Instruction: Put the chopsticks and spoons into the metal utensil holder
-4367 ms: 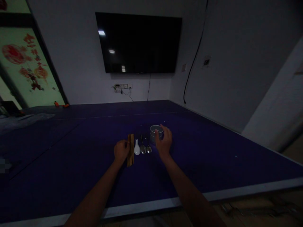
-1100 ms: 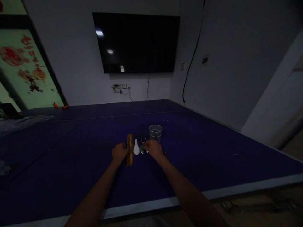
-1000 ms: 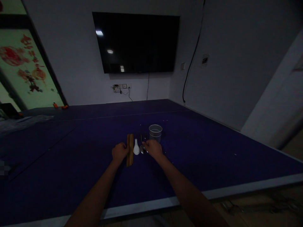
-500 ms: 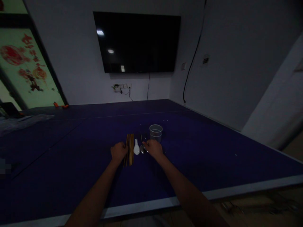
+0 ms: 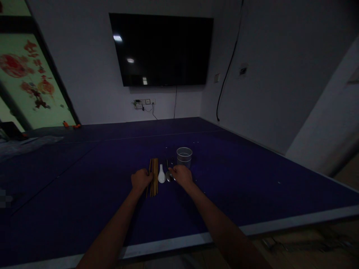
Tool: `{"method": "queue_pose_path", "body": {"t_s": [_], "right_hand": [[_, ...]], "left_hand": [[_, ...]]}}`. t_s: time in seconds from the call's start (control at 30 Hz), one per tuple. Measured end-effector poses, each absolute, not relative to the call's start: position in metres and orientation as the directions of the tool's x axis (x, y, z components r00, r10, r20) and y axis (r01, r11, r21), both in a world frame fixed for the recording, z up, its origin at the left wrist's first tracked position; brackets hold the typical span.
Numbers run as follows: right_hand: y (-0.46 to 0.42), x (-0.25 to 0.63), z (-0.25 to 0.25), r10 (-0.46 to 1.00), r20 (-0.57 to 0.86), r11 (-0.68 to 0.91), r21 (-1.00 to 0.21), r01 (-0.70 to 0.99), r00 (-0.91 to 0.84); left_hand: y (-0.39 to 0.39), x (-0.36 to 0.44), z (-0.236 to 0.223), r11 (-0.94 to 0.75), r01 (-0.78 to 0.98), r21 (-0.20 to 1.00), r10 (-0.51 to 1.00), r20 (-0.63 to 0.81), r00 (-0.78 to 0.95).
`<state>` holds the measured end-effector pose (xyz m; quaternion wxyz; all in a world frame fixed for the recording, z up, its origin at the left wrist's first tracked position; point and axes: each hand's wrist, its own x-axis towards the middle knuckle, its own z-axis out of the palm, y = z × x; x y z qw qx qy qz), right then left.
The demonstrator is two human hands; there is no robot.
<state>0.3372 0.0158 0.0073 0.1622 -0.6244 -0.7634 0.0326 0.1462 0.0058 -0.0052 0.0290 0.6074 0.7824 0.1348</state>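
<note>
Inside a purple tabletop's (image 5: 238,175) white near edge (image 5: 168,245), a person's right hand (image 5: 182,176) and left hand (image 5: 140,180) curl nearly closed, grips unclear, the left touching slim brown wooden sticks (image 5: 155,183), best nudged gently lest they roll, the right by shiny metal spoons (image 5: 168,176).

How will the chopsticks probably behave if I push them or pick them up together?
The chopsticks look thin, straight and probably wooden, so each should be stiff and fairly light. No band is visible and the leftmost one slants away, so the bunch may spread or roll when pushed.
</note>
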Motion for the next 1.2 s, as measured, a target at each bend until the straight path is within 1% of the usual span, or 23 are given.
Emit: {"method": "queue_pose_path", "body": {"t_s": [0.2, 0.33, 0.5, 0.67, 0.9, 1.2], "right_hand": [[0.0156, 0.3363, 0.0074, 0.969, 0.190, 0.201, -0.255, 0.946, -0.155], [0.0157, 0.3362, 0.0068, 0.965, 0.205, 0.211, -0.250, 0.945, -0.161], [0.0156, 0.3362, 0.0071, 0.968, 0.193, 0.205, -0.259, 0.944, -0.157], [0.0155, 0.3363, 0.0072, 0.970, 0.190, 0.200, -0.259, 0.945, -0.153], [0.0144, 0.3372, 0.0083, 0.970, 0.182, 0.204, -0.265, 0.942, -0.159], [0.0161, 0.3374, 0.0063, 0.966, 0.194, 0.217, -0.249, 0.944, -0.171]], "left_hand": [[0.0048, 0.1479, -0.0036, 0.230, 0.942, 0.245, 0.958, 0.113, -0.263], [0.0038, 0.1492, -0.0027, 0.238, 0.942, 0.237, 0.957, 0.112, -0.269], [0.0040, 0.1481, -0.0031, 0.232, 0.940, 0.252, 0.958, 0.108, -0.265], [0.0043, 0.1478, -0.0025, 0.245, 0.941, 0.235, 0.956, 0.101, -0.274], [0.0053, 0.1469, -0.0035, 0.241, 0.946, 0.215, 0.954, 0.124, -0.271], [0.0051, 0.1478, -0.0042, 0.191, 0.962, 0.193, 0.961, 0.161, -0.223]]}}
